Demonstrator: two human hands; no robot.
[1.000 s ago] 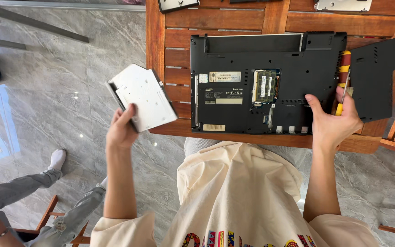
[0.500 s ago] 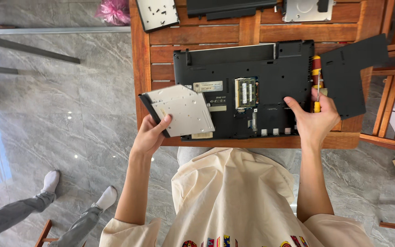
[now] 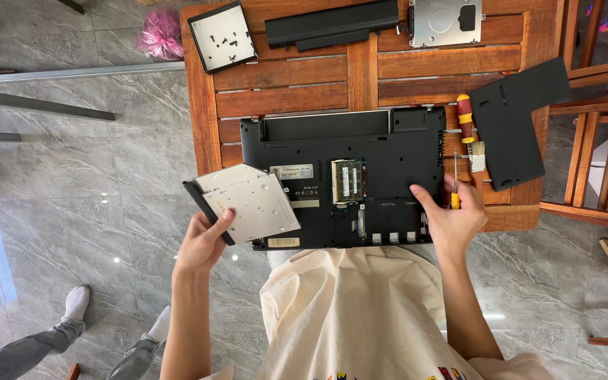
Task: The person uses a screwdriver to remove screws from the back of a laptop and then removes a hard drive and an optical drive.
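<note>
Grey marble floor is surrounding a slatted wooden desk (image 3: 290, 74), where an upturned black laptop (image 3: 346, 179) is lying with its underside showing and a memory slot open near the middle. The left hand (image 3: 202, 246) is holding a silver optical drive (image 3: 248, 204) at the laptop's left edge; the thumb is lying on the drive's top face near its dark bezel, while the other fingers are curling underneath, so the drive is sticking out up and to the right of them, overlapping the laptop's corner. The right hand (image 3: 452, 222) is resting on the laptop's right edge, its fingers closing around a screwdriver with a yellow tip (image 3: 454, 184). A red-and-yellow screwdriver (image 3: 466, 118) and a black cover panel (image 3: 518, 127) are lying just to the right. A battery (image 3: 332, 24), a tray of screws (image 3: 223, 35) and a hard drive caddy (image 3: 445, 21) are sitting along the far edge.
</note>
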